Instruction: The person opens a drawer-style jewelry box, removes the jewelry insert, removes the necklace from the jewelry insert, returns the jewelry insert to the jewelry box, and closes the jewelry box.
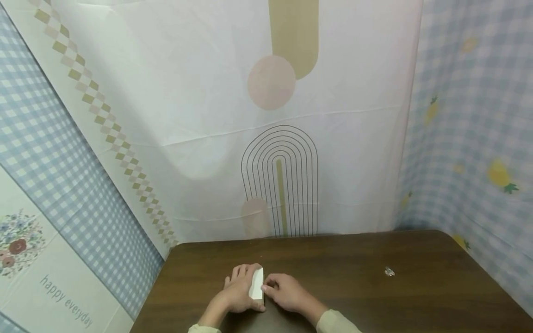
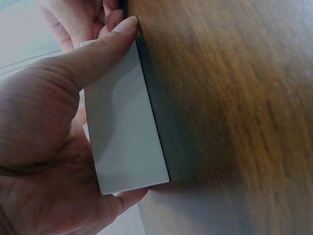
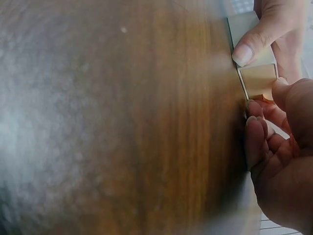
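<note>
A small white cardboard box [image 1: 257,284] stands on the brown table, its end toward the right showing a tan inside in the right wrist view. My left hand [image 1: 240,291] holds the box from the left, with the thumb across its near face [image 2: 122,127] and the other fingers behind it. At the tan end, my right hand [image 1: 287,292] has its thumb on the upper edge and curled fingertips [image 3: 252,107] by the lower edge, pinching the box there. Part of that end is hidden by the right fingers.
A small clear, shiny item [image 1: 389,272] lies on the table [image 1: 333,259] to the right. Behind the table's back edge hangs a white patterned cloth [image 1: 200,185], with blue checked cloths [image 1: 454,138] at both sides.
</note>
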A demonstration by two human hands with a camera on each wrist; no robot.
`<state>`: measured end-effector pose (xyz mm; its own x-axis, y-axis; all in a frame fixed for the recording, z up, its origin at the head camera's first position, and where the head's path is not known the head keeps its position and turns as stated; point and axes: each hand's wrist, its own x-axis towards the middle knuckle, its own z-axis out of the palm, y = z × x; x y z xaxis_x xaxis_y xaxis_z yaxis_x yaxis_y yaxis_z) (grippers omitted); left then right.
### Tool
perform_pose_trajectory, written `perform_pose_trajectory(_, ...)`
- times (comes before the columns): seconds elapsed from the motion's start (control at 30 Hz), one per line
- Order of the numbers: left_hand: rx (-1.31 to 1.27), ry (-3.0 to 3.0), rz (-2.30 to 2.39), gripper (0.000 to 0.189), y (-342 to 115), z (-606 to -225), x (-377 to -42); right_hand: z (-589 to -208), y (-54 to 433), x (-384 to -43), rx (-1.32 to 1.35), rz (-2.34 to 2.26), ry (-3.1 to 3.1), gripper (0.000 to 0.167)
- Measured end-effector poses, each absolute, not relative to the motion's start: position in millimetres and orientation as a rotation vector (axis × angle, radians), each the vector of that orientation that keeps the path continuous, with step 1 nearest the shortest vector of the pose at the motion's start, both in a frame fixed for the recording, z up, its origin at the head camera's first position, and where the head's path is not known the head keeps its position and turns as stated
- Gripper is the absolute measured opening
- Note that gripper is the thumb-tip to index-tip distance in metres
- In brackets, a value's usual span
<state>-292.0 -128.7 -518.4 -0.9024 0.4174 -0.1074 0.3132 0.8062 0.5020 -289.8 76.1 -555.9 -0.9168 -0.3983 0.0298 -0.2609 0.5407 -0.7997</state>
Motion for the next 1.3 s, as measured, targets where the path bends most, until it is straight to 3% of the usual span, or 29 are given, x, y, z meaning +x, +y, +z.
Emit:
perform_pose_trajectory(0.63,0.582,2.787,0.700,0.104,-128,-523,-295,-560,86,-291,-0.622,-1.337,2.539,0.030)
perform_pose_trajectory(0.87,0.616,2.808,0.696,0.105,-125,-530,-301,-557,99,-288,-0.626,-1.419,2.469,0.042)
perform_pose_trajectory(1.3,0.636,2.884,0.723,0.107,-121,-537,-318,-542,153,-284,-0.687,-1.230,2.776,0.036)
